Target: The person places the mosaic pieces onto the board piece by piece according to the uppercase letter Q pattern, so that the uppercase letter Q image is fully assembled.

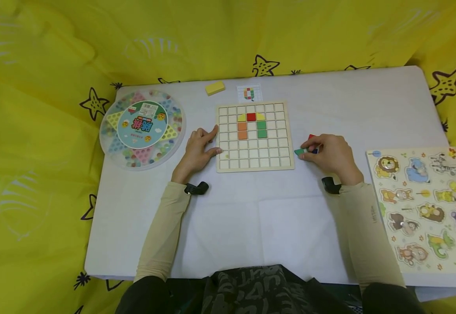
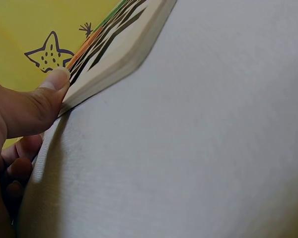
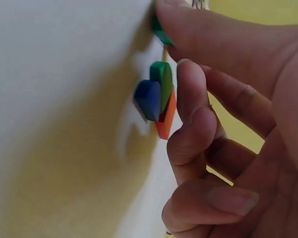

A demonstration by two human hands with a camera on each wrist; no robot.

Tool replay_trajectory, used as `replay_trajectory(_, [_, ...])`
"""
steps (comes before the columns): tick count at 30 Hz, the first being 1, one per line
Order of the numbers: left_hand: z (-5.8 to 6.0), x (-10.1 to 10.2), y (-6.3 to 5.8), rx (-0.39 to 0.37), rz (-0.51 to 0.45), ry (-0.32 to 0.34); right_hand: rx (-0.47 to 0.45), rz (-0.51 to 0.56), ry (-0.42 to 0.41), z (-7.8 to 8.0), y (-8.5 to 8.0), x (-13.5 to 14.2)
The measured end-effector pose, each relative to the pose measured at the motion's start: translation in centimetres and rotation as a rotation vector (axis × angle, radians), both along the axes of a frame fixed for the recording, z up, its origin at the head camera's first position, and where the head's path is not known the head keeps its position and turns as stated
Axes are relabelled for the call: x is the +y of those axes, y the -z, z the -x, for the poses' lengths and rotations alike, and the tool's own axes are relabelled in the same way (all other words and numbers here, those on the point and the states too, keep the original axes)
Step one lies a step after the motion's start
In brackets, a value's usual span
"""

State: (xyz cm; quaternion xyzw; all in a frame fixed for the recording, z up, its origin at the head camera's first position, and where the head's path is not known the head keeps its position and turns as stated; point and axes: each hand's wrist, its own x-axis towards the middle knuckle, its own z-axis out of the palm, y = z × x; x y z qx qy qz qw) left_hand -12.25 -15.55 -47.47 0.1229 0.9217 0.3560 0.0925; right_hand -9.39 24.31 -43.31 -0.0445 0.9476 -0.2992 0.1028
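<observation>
A square wooden grid board (image 1: pixel 235 153) lies in the middle of the table. Red, yellow, orange and green tiles form an arch in its upper cells. At the board's left edge, my left hand (image 1: pixel 197 150) touches the rim with thumb and index finger; the left wrist view shows the thumb (image 2: pixel 52 91) against the board's side. Right of the board, my right hand (image 1: pixel 331 155) pinches a small green tile (image 3: pixel 161 30) between thumb and index finger. Just past those fingers lie a blue tile (image 3: pixel 147 99), another green tile (image 3: pixel 165 82) and an orange-red tile (image 3: pixel 166 119).
Behind the board lie a small pattern card (image 1: pixel 249 93) and a yellow block (image 1: pixel 215 88). A round clear game box (image 1: pixel 143 126) with coloured marbles sits at the left. An animal puzzle board (image 1: pixel 408 209) covers the right front corner. Yellow cloth (image 1: pixel 196 35) hangs around the table.
</observation>
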Motion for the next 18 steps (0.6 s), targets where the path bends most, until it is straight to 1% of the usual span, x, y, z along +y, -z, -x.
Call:
replay_trajectory(6, [-0.1, 0.0, -0.1, -0.004, 0.000, -0.003, 0.024, -0.017, 0.001, -0.2, 0.2, -0.3])
replay_trajectory(10, [-0.1, 0.0, -0.2, -0.007, -0.005, -0.004, 0.043, -0.002, -0.011, -0.4, 0.4, -0.7])
replay_trajectory(13, [0.0, 0.0, -0.1, -0.008, -0.002, -0.006, 0.070, 0.041, -0.020, -0.5, 0.6, -0.9])
replay_trajectory(18, [0.0, 0.0, -0.1, -0.012, 0.004, -0.005, 0.158, 0.143, -0.032, -0.4, 1.2, -1.1])
